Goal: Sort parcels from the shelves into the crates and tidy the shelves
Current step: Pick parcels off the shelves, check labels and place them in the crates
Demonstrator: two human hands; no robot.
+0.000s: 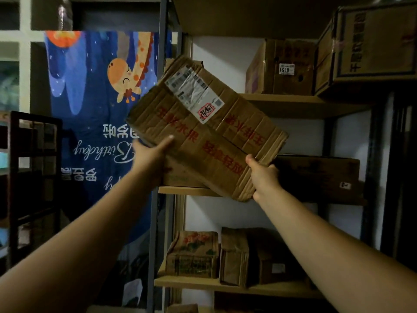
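In front of the shelves, held a worn box aloft, tilted, label facing up. Gripped its lower left edge with the left hand, thumb on top; clamped the right hand round its lower right corner. Overlapped a shelved carton behind.

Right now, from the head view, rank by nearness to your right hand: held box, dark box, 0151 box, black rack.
1. Held box, gripped by the right hand.
2. Dark box, just right, middle shelf.
3. 0151 box, shelf above.
4. Black rack, far left.
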